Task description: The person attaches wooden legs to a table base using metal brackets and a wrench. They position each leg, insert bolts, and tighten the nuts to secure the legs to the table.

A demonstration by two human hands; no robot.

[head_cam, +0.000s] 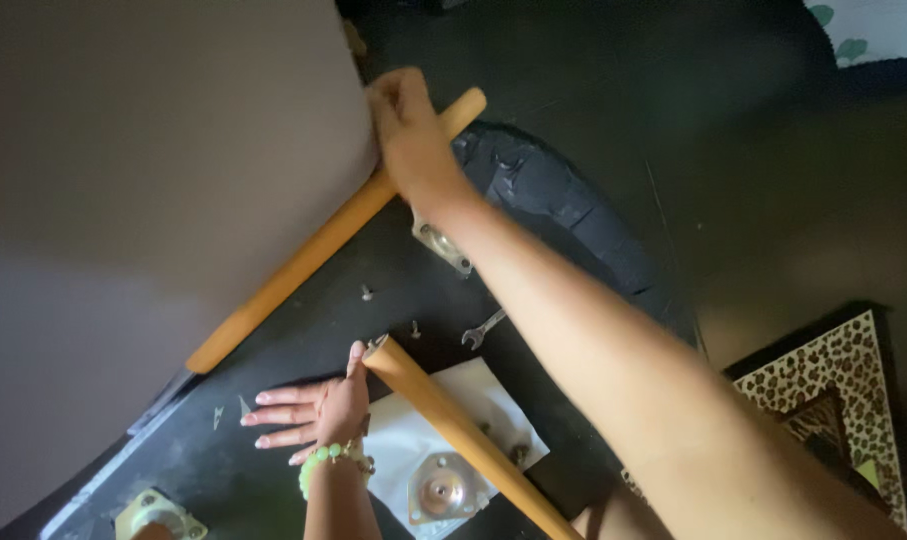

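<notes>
Fitting wooden legs looks to be your step: your right hand (413,135) wraps the wooden leg (323,240) at eleven o'clock, your left hand (313,412) lies flat, fingers spread, on the black underside (303,340), touching a second leg (453,425). Next, I judge, line up the mounting plate (441,244).

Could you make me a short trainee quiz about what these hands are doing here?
1. True or false: the right hand grips a wooden leg.
2. What lies under the left hand? A) black surface B) white paper C) rug
3. Which small tool lies between the two legs?

Key: 1 true. 2 A. 3 the wrench, near the second leg.
</notes>
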